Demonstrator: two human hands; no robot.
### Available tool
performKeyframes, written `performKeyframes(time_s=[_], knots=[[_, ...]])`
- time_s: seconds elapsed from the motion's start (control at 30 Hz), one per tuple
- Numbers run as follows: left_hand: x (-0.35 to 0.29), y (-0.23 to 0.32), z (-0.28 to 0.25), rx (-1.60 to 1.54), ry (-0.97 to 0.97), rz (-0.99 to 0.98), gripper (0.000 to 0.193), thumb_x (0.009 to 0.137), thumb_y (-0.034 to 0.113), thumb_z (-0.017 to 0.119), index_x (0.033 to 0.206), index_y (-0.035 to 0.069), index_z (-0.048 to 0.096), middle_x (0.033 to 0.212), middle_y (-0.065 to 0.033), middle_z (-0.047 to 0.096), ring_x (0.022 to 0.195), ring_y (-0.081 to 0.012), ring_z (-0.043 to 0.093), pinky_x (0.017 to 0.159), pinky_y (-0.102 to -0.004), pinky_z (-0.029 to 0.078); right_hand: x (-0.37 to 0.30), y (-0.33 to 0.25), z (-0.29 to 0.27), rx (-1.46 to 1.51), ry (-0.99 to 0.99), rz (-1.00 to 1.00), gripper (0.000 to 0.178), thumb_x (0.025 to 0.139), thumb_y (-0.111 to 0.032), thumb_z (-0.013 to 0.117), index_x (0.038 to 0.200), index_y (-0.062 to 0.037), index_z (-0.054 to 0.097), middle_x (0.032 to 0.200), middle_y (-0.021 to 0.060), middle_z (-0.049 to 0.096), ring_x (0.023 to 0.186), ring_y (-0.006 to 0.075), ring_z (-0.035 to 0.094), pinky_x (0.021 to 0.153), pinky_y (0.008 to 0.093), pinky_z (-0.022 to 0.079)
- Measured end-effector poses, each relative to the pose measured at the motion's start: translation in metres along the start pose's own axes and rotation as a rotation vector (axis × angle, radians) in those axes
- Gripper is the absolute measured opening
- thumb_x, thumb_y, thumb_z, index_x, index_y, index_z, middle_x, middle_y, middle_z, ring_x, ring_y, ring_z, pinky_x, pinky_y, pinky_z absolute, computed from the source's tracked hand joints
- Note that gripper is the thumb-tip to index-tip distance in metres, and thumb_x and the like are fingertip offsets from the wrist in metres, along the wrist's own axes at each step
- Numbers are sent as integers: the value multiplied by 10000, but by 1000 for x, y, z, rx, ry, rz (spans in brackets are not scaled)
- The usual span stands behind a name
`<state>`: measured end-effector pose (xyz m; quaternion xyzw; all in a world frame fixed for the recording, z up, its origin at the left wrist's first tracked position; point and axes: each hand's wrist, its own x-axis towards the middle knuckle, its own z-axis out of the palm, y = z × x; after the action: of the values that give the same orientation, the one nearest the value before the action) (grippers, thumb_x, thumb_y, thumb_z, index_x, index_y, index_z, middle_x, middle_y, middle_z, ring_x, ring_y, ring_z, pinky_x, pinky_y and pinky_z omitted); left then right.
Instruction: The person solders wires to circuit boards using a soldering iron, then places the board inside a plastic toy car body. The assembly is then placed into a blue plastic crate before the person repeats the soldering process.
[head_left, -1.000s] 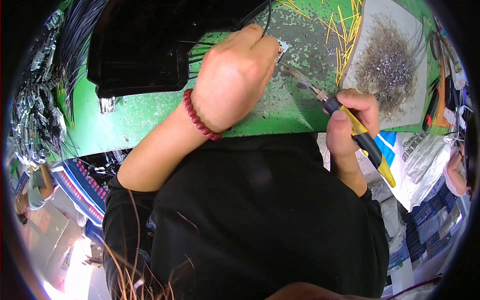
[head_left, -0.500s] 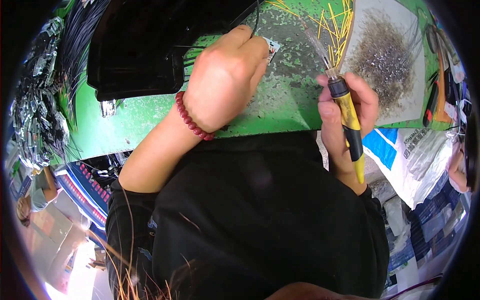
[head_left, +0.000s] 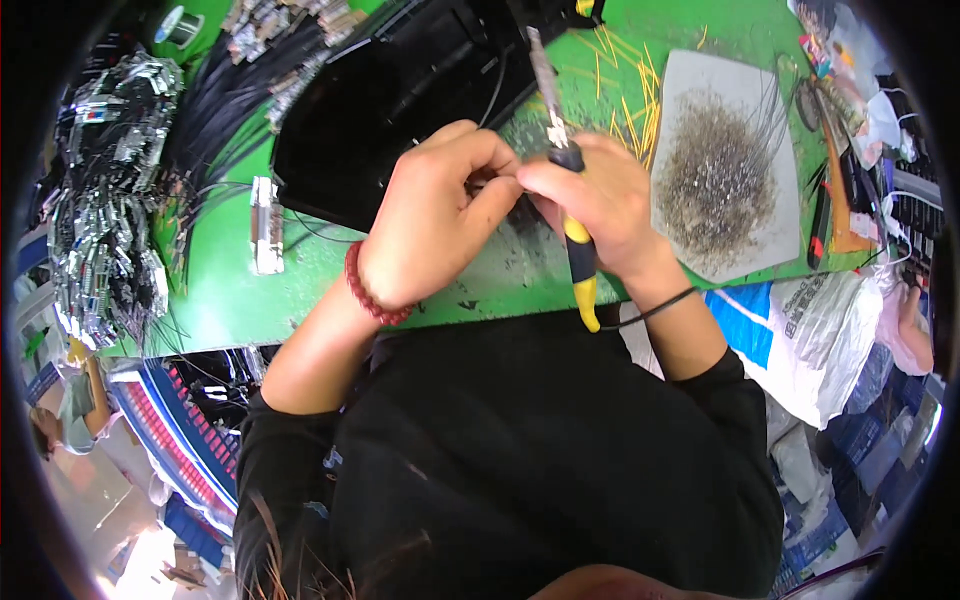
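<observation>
My right hand [head_left: 605,200] grips a soldering iron [head_left: 582,270] with a yellow-and-black handle, its metal tip end pointing up and away from me. Its thumb and forefinger also meet the fingertips of my left hand [head_left: 430,215] over the bench. The left fingers are pinched together, and a thin black wire [head_left: 497,88] runs down into them from the bin side. What lies between the fingertips is mostly hidden. Just beyond my left hand sits a large black plastic bin [head_left: 335,150]. To its left a small silver part [head_left: 266,228] with thin black wires lies on the bench.
Silver wired parts [head_left: 115,200] heap up at the far left, beside black wires [head_left: 215,110] and a solder spool [head_left: 182,26]. Yellow sticks [head_left: 640,110] lie beyond my right hand. A pale board [head_left: 690,75] bears grey debris [head_left: 715,185]. Tools line the green bench's [head_left: 230,305] right edge.
My right hand has moved left with the soldering iron and now meets my left hand's fingertips. The view has shifted, showing more of the bench's far left and the silver part there.
</observation>
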<state>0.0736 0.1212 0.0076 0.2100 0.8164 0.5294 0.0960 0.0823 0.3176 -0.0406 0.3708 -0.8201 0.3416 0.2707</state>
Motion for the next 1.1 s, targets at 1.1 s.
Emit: performKeyframes(time_s=[1.1], knots=[[118, -7, -75, 675, -300, 702, 242, 757, -37, 638, 984, 43, 664, 1025, -122, 673, 952, -308, 637, 822, -392, 531, 9, 13, -36, 250, 691, 426, 299, 874, 44, 606, 1145, -27, 500, 886, 97, 673, 793, 189, 671, 771, 336, 522]])
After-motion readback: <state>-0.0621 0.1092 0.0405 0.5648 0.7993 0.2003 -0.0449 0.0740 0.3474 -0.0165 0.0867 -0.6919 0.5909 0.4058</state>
